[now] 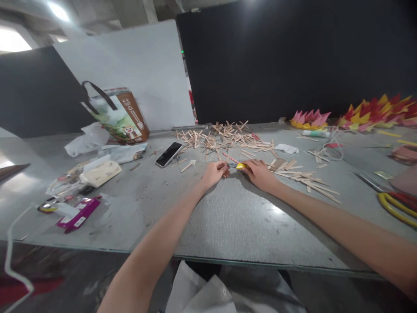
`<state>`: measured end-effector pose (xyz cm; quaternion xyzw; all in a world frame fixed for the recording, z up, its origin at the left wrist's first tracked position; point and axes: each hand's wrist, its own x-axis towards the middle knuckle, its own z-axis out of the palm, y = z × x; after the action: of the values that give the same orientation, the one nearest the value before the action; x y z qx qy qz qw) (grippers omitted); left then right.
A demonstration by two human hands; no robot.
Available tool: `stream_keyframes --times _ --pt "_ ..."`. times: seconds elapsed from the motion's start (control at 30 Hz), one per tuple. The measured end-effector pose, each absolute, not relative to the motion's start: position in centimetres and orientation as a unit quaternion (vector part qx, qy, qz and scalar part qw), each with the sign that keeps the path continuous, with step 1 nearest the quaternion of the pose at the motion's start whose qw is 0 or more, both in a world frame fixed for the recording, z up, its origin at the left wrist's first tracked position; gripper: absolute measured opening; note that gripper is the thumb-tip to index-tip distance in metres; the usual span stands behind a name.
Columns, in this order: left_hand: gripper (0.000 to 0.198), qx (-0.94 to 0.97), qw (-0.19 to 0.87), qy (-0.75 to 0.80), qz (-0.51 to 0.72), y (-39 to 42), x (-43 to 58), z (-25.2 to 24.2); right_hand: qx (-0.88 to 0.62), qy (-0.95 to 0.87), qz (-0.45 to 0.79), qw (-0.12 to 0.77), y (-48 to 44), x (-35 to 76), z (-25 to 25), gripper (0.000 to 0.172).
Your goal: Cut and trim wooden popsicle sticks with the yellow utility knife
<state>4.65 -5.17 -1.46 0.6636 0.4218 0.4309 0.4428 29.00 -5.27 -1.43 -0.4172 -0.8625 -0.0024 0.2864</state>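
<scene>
Both my arms reach out over the grey table (228, 217). My left hand (215, 172) is closed in a pinch on the end of a thin wooden stick (230, 158). My right hand (259, 172) is closed on a small yellow object (241, 166), which looks like a glue tube, with its tip meeting the stick held by the left hand. Just beyond the hands lies a heap of several wooden sticks (224, 137), many stuck together as crosses. More loose sticks (306, 178) lie to the right of my right hand.
A phone (168, 154) lies left of the sticks. A printed bag (119, 114) stands at the back left, with packets and a purple pack (77, 216) nearby. Folded paper shapes (374, 111) line the back right. Yellow-handled scissors (395, 205) lie at the right edge.
</scene>
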Motion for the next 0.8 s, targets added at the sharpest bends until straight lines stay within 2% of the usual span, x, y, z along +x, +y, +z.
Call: stream_keyframes --times 0.53,0.8 --pt "0.044 0.661 0.449 0.425 0.426 -5.47 4.75 -1.11 -0.418 -0.861 0.002 0.288 -5.41 28.99 -1.32 0.036" --pt "0.040 0.641 0.477 0.419 0.432 -5.46 4.71 -0.92 -0.417 -0.864 0.000 0.283 -5.41 29.04 -1.20 0.037"
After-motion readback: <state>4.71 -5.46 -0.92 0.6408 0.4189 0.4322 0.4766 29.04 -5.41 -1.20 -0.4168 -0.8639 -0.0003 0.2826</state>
